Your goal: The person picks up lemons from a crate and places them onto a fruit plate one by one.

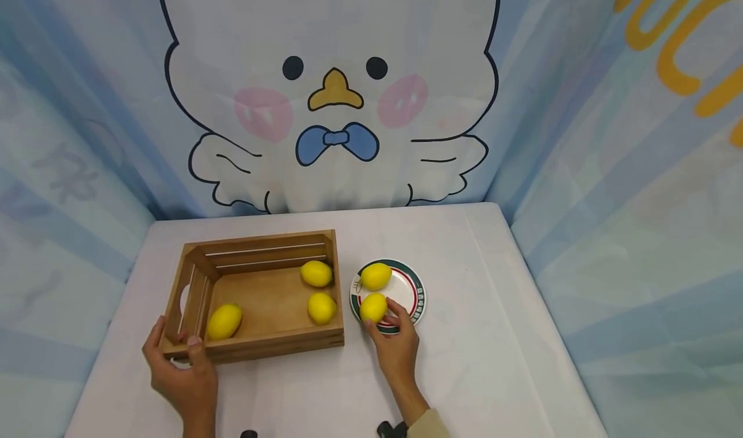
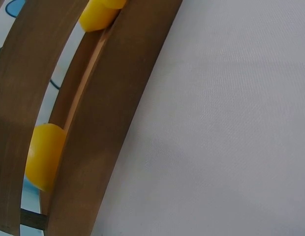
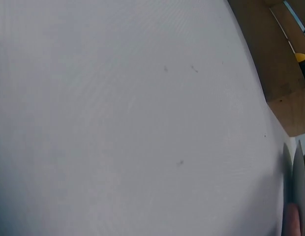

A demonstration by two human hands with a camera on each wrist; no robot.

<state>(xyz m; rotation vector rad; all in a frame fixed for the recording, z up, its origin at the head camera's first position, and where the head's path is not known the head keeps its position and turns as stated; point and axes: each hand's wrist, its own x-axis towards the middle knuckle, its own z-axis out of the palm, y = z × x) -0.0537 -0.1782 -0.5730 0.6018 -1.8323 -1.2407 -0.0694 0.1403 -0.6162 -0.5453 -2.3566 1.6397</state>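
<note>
A slatted wooden crate (image 1: 278, 344) stands on the left of the table. My left hand (image 1: 184, 381) grips its near left corner, thumb over the rim. Inside lie three yellow lemons: one lemon (image 1: 224, 322) at the left, another lemon (image 1: 316, 273) at the far right and a third lemon (image 1: 322, 308) below that. To the right of the crate is a plate (image 1: 420, 289) with a green and red rim. Over its near part my right hand (image 1: 397, 348) pinches a lemon (image 1: 373, 307) between thumb and fingers. Just behind, one more lemon (image 1: 376, 276) rests on the plate.
A white cloth (image 1: 482, 335) covers the table. Printed curtains (image 1: 342, 186) hang behind it and on both sides. Small dark objects (image 1: 390, 429) show at the bottom edge near my right wrist. The crate's slats (image 2: 103, 98) fill the left of the left wrist view.
</note>
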